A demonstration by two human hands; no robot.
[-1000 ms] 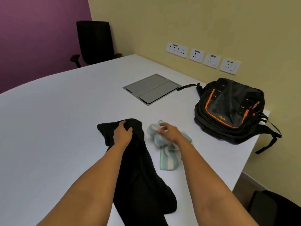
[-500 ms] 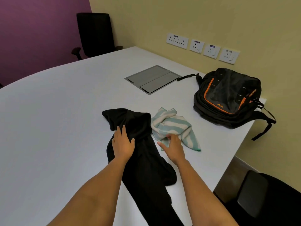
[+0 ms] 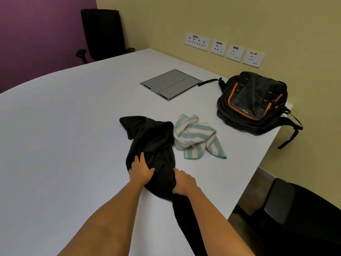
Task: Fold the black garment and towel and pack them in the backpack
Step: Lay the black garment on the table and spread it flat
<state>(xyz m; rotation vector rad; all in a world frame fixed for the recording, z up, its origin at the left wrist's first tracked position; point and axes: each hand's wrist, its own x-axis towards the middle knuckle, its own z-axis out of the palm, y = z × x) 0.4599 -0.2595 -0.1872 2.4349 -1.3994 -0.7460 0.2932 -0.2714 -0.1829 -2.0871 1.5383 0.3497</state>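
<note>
— Black crumpled cloth garment [image 3: 153,145], where's it lying?
— On the white bench [image 3: 64,135], right in front of the person, its tail running back under the right forearm. The left hand [image 3: 141,170] rests flat on it, fingers spread. The right hand [image 3: 184,183] grips its side, fingers curled into the cloth.
— And beside it?
— A crumpled white-and-mint striped towel [image 3: 195,137], touching the garment's right edge. The black backpack with orange trim [image 3: 252,102] lies further off, near the wall.
</note>
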